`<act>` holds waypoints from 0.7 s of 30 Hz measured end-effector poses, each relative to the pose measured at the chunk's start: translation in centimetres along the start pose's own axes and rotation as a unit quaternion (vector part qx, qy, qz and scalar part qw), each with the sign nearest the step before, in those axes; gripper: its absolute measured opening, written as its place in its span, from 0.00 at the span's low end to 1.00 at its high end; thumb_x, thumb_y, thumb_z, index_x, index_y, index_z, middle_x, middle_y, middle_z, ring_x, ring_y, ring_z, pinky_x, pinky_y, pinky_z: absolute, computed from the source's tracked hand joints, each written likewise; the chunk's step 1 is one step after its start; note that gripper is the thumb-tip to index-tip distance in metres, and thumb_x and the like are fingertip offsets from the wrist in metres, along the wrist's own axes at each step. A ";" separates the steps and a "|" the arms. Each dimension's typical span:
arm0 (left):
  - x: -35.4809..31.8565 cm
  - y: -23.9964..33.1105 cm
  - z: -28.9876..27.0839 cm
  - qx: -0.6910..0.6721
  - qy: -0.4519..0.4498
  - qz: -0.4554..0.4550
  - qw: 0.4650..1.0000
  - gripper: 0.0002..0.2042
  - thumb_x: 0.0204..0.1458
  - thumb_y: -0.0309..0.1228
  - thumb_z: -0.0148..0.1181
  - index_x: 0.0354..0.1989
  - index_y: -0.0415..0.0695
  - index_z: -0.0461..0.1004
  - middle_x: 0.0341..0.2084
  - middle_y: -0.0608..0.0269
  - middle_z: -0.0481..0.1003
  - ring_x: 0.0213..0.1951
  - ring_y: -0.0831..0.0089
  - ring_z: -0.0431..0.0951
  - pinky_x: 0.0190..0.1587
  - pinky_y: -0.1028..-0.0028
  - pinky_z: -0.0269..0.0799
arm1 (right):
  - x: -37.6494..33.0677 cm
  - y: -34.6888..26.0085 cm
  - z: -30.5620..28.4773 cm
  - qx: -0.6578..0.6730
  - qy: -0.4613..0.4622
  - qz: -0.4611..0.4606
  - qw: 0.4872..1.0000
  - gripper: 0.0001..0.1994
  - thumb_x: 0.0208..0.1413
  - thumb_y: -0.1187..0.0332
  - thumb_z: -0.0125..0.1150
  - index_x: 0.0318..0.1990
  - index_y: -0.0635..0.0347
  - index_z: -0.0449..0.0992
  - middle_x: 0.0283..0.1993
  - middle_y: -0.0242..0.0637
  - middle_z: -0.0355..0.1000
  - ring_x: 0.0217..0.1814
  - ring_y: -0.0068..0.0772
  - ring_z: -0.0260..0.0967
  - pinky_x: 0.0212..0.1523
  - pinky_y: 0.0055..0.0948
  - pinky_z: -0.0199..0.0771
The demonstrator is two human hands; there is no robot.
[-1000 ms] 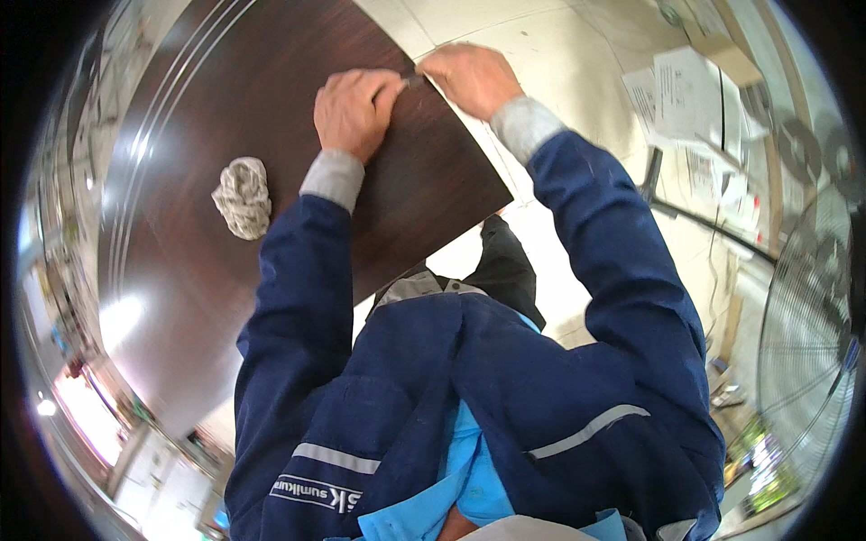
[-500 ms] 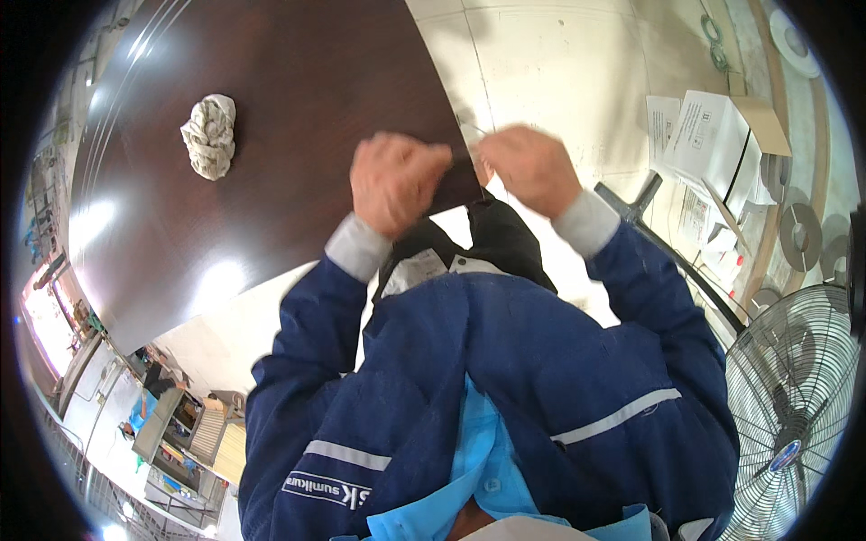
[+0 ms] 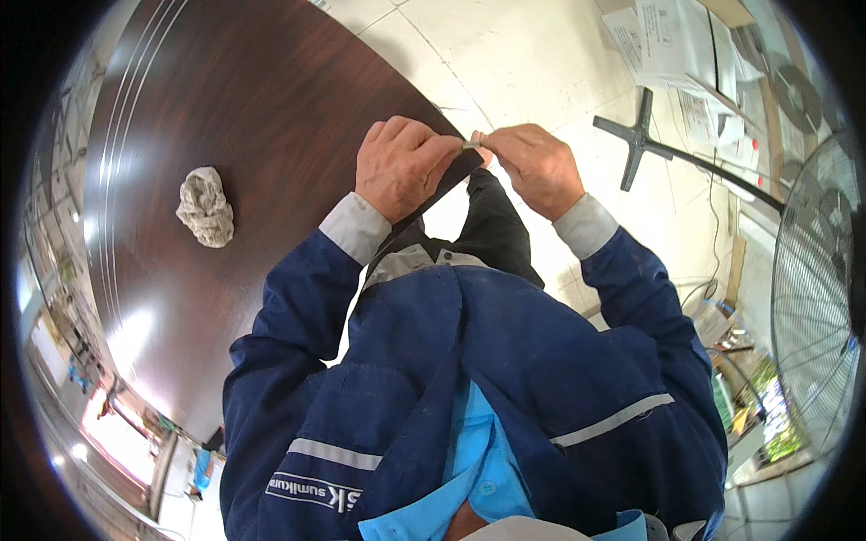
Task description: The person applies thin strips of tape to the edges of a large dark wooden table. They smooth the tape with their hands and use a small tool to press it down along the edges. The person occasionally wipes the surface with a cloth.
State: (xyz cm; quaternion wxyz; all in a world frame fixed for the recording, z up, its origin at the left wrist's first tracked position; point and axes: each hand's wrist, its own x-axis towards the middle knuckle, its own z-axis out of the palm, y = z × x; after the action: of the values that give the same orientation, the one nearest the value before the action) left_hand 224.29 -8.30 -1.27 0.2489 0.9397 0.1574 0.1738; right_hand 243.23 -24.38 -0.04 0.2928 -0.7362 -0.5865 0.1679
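My left hand is closed in a pinch at the right edge of the dark brown table. My right hand pinches too, just beyond that edge and above the floor. Between the two sets of fingertips runs a small, thin, greyish piece, gripped from both sides. Most of it is hidden by the fingers, and its kind cannot be made out. A crumpled off-white cloth lies on the table to the left, apart from both hands.
A black cross-shaped stand base is on the tiled floor at right. White cardboard boxes stand beyond it. At the right rim is a large wire-guarded fan. A cable trails across the floor.
My hands, blurred and slightly apart before, have come together at the fingertips on the small piece. The view has turned, so table, cloth, boxes and fan appear shifted.
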 end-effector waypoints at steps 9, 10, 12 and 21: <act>1.9 -0.3 -0.9 -0.021 -0.016 0.143 0.989 0.04 0.51 0.37 0.69 0.34 0.57 0.84 0.28 0.71 0.74 0.35 0.65 0.75 0.38 0.64 0.68 | -4.1 -4.3 3.2 -0.025 0.156 0.087 0.984 0.12 0.54 0.81 0.65 0.44 0.58 0.84 0.41 0.41 0.82 0.44 0.47 0.80 0.44 0.40 0.82; 1.9 -0.5 -1.1 -0.010 -0.052 0.115 0.992 0.04 0.51 0.37 0.70 0.35 0.56 0.85 0.29 0.71 0.75 0.36 0.65 0.75 0.38 0.64 0.69 | -4.4 -4.9 3.6 -0.023 0.166 0.135 0.977 0.12 0.54 0.81 0.65 0.44 0.58 0.84 0.41 0.41 0.82 0.44 0.48 0.80 0.44 0.40 0.82; 1.0 -0.7 -1.9 -0.024 -0.067 0.183 0.981 0.05 0.50 0.36 0.71 0.36 0.56 0.86 0.30 0.70 0.76 0.35 0.64 0.76 0.39 0.63 0.70 | -5.1 -5.9 4.3 0.002 0.175 0.094 0.980 0.11 0.53 0.79 0.68 0.45 0.58 0.84 0.41 0.40 0.82 0.42 0.45 0.81 0.41 0.38 0.82; 7.1 -2.5 -0.2 -0.009 -0.156 0.216 0.964 0.10 0.57 0.42 0.69 0.41 0.50 0.85 0.31 0.68 0.79 0.36 0.66 0.79 0.42 0.64 0.74 | -5.5 -3.3 5.3 0.243 0.214 0.337 0.884 0.10 0.61 0.63 0.70 0.39 0.62 0.82 0.29 0.40 0.78 0.28 0.38 0.75 0.33 0.35 0.76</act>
State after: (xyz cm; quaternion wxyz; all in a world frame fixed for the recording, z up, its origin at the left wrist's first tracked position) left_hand 230.04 -3.43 -0.66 0.2354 0.9645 -0.0921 0.0757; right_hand 236.22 -27.94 -2.57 0.5067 -0.8133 -0.1669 0.2322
